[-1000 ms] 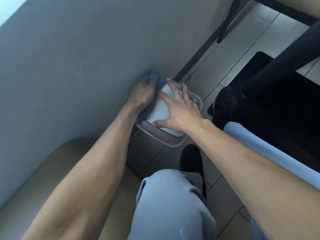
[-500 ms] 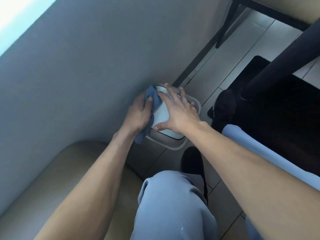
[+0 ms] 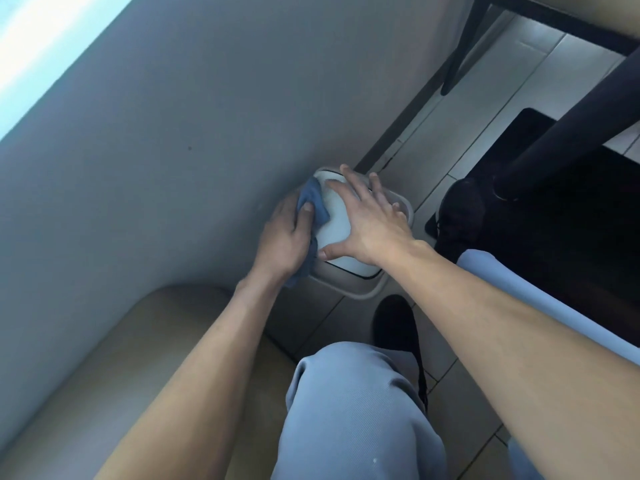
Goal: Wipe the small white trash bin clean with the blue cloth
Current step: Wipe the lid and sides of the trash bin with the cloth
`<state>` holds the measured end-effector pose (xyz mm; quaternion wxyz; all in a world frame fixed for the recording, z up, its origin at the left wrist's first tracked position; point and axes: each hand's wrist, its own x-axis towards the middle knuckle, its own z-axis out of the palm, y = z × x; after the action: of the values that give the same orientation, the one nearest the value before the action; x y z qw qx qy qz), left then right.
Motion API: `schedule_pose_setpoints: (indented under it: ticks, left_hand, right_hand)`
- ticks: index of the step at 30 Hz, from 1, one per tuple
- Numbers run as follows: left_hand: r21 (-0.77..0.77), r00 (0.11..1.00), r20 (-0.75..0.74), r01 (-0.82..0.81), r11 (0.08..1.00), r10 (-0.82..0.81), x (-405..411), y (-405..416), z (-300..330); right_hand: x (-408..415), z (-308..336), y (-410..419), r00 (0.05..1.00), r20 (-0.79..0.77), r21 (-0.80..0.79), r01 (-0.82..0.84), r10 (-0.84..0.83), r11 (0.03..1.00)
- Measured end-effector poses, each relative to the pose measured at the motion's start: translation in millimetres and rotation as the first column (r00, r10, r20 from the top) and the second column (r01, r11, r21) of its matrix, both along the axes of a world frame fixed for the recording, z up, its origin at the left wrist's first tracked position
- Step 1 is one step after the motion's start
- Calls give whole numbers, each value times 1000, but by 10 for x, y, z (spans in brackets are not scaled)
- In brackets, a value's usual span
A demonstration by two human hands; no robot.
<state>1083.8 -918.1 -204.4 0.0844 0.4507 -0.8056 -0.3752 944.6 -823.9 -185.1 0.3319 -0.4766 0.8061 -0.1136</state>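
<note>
The small white trash bin (image 3: 334, 223) stands on the tiled floor against the wall, seen from above with its white lid inside a grey rim. My left hand (image 3: 285, 239) grips the blue cloth (image 3: 313, 200) and presses it on the lid's left side. Part of the cloth hangs below my palm over the rim. My right hand (image 3: 372, 220) lies flat on the lid with fingers spread, holding the bin steady. The bin's body below the rim is hidden.
A grey wall (image 3: 173, 133) runs along the left, right behind the bin. A beige seat (image 3: 138, 358) lies under my left arm. My knees in light blue trousers (image 3: 346, 410) and black shoes (image 3: 460, 209) flank the bin. A dark table post (image 3: 571, 109) rises at right.
My left hand has slid the blue cloth from the lid's far corner back along its left side toward me. The right hand stays flat on the lid.
</note>
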Motion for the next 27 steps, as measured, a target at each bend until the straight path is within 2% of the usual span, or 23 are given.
schedule_pose_setpoints:
  ticks: [2, 7, 11, 15, 17, 21, 24, 27]
  left_hand:
    - [33, 998, 36, -62, 998, 61, 25, 11, 12]
    - [83, 961, 259, -126, 989, 100, -477, -237, 120]
    - [2, 985, 164, -58, 998, 57, -577, -194, 99]
    - [-91, 998, 65, -11, 996, 17, -167, 65, 37]
    - [-65, 992, 93, -74, 995, 80, 37, 161, 17]
    - [64, 949, 250, -215, 974, 193, 31, 88, 83]
    - [75, 937, 313, -188, 979, 156, -290, -108, 163]
    - [47, 968, 235, -97, 994, 83, -500, -181, 155]
  right_hand:
    - [18, 3, 9, 1000, -2, -1, -19, 19, 1000]
    - [21, 2, 8, 1000, -10, -2, -27, 27, 1000]
    - [-11, -7, 4, 1000, -18, -8, 9, -9, 1000]
    - [-31, -5, 0, 1000, -27, -13, 2, -2, 1000]
    - [-25, 12, 1, 1000, -24, -8, -8, 8, 1000]
    - [-11, 23, 27, 998, -29, -1, -57, 57, 998]
    - [-16, 28, 28, 998, -22, 4, -64, 64, 998]
    - [-30, 21, 25, 998, -28, 4, -60, 61, 998]
